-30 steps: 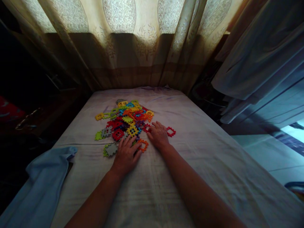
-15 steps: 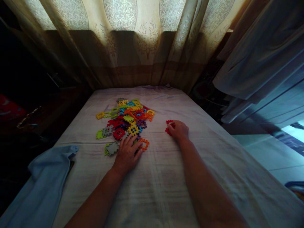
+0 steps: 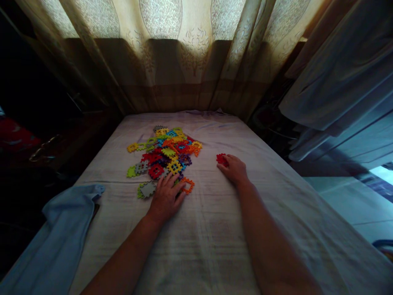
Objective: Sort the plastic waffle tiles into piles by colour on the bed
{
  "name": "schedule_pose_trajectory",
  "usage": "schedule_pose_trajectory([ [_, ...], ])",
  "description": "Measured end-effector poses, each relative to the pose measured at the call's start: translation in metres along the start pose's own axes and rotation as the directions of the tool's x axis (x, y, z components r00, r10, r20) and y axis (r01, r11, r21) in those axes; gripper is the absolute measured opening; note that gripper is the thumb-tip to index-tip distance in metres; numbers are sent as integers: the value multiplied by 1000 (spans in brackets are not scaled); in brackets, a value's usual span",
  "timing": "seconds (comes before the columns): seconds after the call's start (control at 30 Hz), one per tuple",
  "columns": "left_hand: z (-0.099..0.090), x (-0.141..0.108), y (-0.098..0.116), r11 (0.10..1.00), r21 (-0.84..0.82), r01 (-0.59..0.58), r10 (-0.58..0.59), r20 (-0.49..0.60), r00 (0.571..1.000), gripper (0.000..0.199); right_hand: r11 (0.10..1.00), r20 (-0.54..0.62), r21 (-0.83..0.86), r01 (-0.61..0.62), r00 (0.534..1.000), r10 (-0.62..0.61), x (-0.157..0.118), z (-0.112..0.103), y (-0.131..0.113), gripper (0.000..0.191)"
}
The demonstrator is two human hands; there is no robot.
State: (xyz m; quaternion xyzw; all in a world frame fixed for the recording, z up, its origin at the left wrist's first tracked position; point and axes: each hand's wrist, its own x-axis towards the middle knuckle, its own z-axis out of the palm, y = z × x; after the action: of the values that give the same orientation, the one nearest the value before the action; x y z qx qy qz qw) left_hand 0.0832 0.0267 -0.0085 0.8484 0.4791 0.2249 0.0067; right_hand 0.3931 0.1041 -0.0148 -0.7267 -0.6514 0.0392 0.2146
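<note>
My left hand (image 3: 166, 198) lies with fingers spread at the near edge of a heap of plastic interlocking tiles (image 3: 174, 166), touching the closest ones. An orange frame-shaped tile (image 3: 190, 186) is beside its thumb, and a grey tile (image 3: 147, 189) lies to its left. Right of the heap, my right hand (image 3: 236, 169) has its thumb and fingers around a red interlocking tile (image 3: 221, 159) at the sheet's surface. The fingers hide part of that tile. The heap mixes red, yellow, green, blue, purple, orange and grey toothed pieces.
A pale sheet (image 3: 202, 241) covers the flat surface under the tiles. Light blue cloth (image 3: 66, 221) hangs over its left edge. Patterned curtains (image 3: 193, 61) stand behind the far edge, and grey fabric (image 3: 331, 78) hangs at the right.
My right thumb has shifted across the near side of the red tile, which now shows less of its near part. My left hand stays on the heap. The view has moved slightly.
</note>
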Motion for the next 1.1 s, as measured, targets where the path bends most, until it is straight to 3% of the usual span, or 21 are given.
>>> schedule_pose_trajectory([
  [0.1, -4, 1, -1, 1000, -6, -11, 11, -60, 998, 33, 996, -156, 28, -90, 983, 93, 2, 12, -3, 48],
  [0.2, -14, 4, -14, 999, -24, 30, -33, -173, 984, 31, 990, -198, 69, -121, 971, 132, 5, 17, 1, 46],
  [0.33, -26, 3, -50, 966, 10, 258, -244, -294, 924, 34, 987, -209, 115, -116, 968, 138, 9, 19, 9, 41],
  [0.4, -28, 1, -66, 921, 50, 386, -355, -304, 884, 40, 984, -222, 139, -114, 965, 143, 11, 20, 11, 39],
  [0.47, -26, -1, -74, 893, 77, 443, -408, -275, 871, 44, 981, -248, 163, -106, 958, 145, 11, 22, 13, 37],
  [0.63, -22, -1, -71, 894, 110, 434, -406, -211, 889, 46, 977, -306, 208, -57, 944, 121, 10, 24, 12, 35],
  [0.77, -22, -1, -70, 902, 79, 424, -398, -229, 888, 40, 974, -336, 225, -2, 939, 79, 11, 18, 3, 33],
  [0.9, -23, 0, -72, 939, 14, 345, -326, -290, 900, 44, 967, -346, 248, 62, 938, 29, 11, 4, -21, 32],
  [0.97, -23, 0, -71, 962, -5, 273, -259, -328, 909, 46, 957, -289, 283, 70, 957, 15, 8, -1, -40, 31],
  [1.1, -20, 1, -63, 987, -8, 162, -155, -355, 922, 49, 899, -37, 421, 123, 992, -119, -7, -4, -87, 28],
])
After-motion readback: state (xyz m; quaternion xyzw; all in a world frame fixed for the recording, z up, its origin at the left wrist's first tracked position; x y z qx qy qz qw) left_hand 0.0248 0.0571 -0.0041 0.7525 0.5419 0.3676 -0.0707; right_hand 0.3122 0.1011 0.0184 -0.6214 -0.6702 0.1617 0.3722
